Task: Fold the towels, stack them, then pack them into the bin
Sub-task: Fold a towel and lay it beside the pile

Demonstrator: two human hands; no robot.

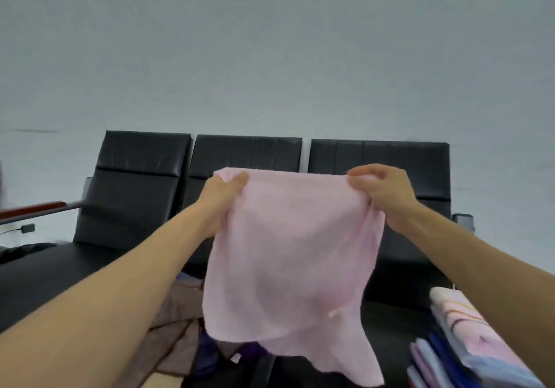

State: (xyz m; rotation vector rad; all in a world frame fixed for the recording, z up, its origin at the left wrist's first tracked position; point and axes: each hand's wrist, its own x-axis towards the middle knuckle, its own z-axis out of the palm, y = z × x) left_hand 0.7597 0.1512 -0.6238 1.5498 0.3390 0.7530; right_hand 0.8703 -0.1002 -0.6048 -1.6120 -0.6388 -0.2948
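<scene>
- A pale grey wall (270,42) fills the upper half of the view.
- A black padded bench (135,183) of three joined seats runs along the wall, its backrests upright.
- The pink towel (291,261) hangs in the air in front of the middle seat, held by its top edge. It is spread open between the two bare hands, and its lower edge droops unevenly to a longer point at the lower right.
- A stack of folded towels (468,348) in pink, blue and white lies on the bench seat at the lower right, apart from the hanging towel.
- A loose heap of unfolded towels (177,312), brown and purple, lies on the seat below and behind the pink one.
- The left grip (223,191) is clamped on the towel's top left corner, thumb over the edge.
- The right grip (381,192) is clamped on the top right corner, fingers bunching the cloth.
- A reddish wooden armrest (33,209) juts in at the far left.
- A small black plug (27,227) sits below it.
</scene>
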